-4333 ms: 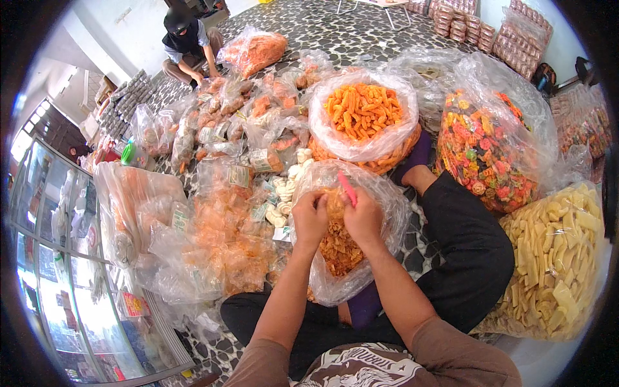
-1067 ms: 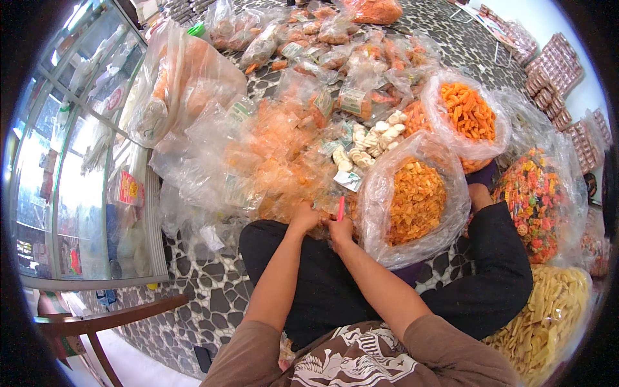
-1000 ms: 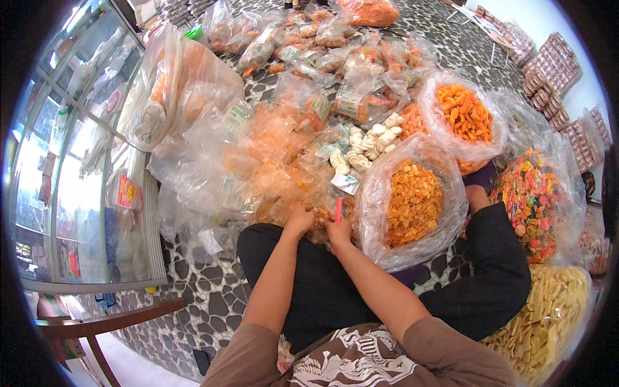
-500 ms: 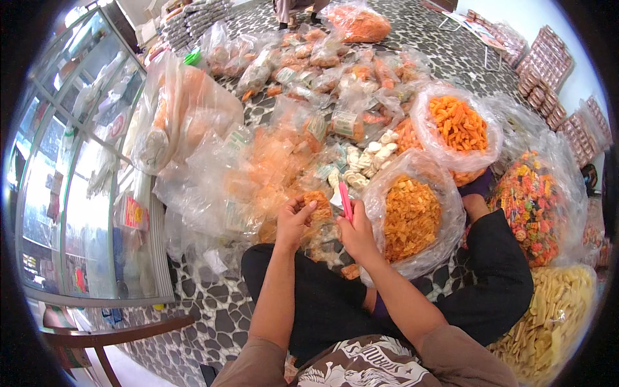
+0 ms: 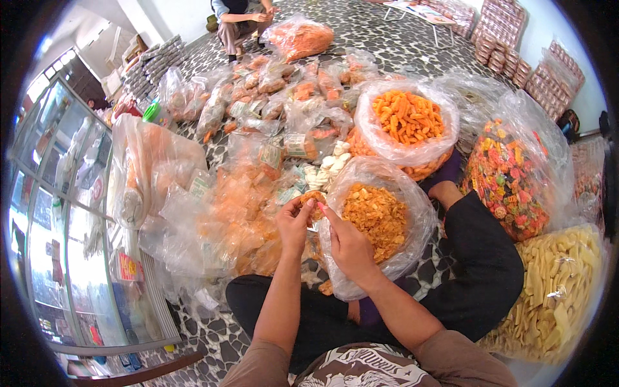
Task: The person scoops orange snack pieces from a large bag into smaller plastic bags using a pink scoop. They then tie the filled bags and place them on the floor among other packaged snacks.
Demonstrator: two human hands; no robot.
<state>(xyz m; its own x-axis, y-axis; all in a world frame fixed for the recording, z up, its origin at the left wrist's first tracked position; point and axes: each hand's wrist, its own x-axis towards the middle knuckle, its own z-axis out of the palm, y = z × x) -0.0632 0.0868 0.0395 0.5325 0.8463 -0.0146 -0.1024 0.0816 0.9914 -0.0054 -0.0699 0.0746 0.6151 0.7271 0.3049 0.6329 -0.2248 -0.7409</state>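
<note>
I sit cross-legged on a pebble-patterned floor. My left hand (image 5: 293, 226) and my right hand (image 5: 345, 245) meet in front of me, both pinching a small clear packet of orange snacks (image 5: 314, 198). A pink strip (image 5: 320, 208) sticks out between my right fingers. Just right of my hands stands an open clear bag of orange-yellow crisps (image 5: 377, 216). A heap of filled small packets (image 5: 245, 219) lies to the left of my hands.
Large open bags surround me: orange sticks (image 5: 406, 119), multicoloured crackers (image 5: 509, 177), pale yellow chips (image 5: 558, 290). A glass display cabinet (image 5: 64, 245) stands at the left. Another person (image 5: 242, 16) sits at the far end beside a bag of orange snacks (image 5: 300, 39).
My view has tilted up from my lap toward the far floor. My hands lifted from the left heap toward the crisps bag, still together with the pink strip.
</note>
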